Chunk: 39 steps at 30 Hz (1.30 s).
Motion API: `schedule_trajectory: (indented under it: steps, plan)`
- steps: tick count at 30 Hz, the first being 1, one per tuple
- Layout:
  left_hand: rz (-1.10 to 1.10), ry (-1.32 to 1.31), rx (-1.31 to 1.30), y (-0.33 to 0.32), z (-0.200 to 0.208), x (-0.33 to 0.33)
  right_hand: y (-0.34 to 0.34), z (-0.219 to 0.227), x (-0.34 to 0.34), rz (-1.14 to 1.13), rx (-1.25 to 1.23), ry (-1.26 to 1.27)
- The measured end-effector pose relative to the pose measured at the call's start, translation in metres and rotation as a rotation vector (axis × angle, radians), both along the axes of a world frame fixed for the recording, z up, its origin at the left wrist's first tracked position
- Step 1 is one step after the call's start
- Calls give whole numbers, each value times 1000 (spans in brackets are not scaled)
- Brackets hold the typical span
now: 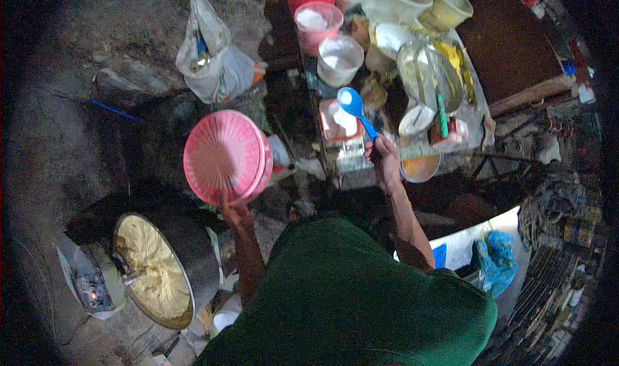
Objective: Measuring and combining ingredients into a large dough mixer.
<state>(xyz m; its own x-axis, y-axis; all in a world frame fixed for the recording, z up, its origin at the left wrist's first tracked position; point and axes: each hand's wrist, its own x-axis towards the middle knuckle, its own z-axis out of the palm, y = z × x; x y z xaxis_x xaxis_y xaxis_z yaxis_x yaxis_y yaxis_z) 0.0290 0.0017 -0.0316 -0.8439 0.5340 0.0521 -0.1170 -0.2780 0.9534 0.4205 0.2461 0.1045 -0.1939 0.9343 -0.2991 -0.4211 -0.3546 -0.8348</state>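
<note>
My left hand [237,212] is closed on the lower edge of a pink round plastic basin [225,156] with a radially ribbed face, held left of the table. My right hand [384,153] grips the handle of a blue spoon [361,114], whose bowl carries white powder. The spoon's bowl hangs over a small square tray [340,126] with white stuff in it, on the table's near left corner. Just beyond stands a whitish tub [340,61] with white contents. Part of the left hand's fingers is hidden by the basin.
A mixer bowl [187,269] of pale dough stands at lower left beside a control box [90,285]. Several tubs crowd the table's far end, including a pink one [319,34]. A glassy bowl [429,76] sits at right. A white sack [219,63] stands on the floor.
</note>
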Motion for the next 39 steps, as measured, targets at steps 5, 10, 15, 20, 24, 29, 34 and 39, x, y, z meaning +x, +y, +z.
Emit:
schedule_trajectory:
  steps: [5, 10, 15, 20, 24, 29, 34, 39]
  plan:
    - [132, -50, -132, 28, 29, 36, 135, 49, -48, 24, 258, -40]
    - [128, -464, 56, 36, 94, 78, 301, 99, -127, -43, 696, -311]
    - [164, -504, 53, 74, 94, 102, 431, 61, -182, -308, 1303, -962]
    - [41, -557, 138, 197, 135, 114, 484, -2, -152, -264, 985, -1160]
    - [-110, 96, 12, 304, 120, 88, 348, 45, -147, -477, 965, -676]
    - [-399, -491, 299, 526, 116, 56, 173, 67, -63, -33, 568, -504]
    - [-203, -490, 121, 691, 118, 59, 91, 32, 1, 104, 201, -427]
    - [-791, -397, -9, 760, 99, 27, 91, 5, 12, 19, 99, -429]
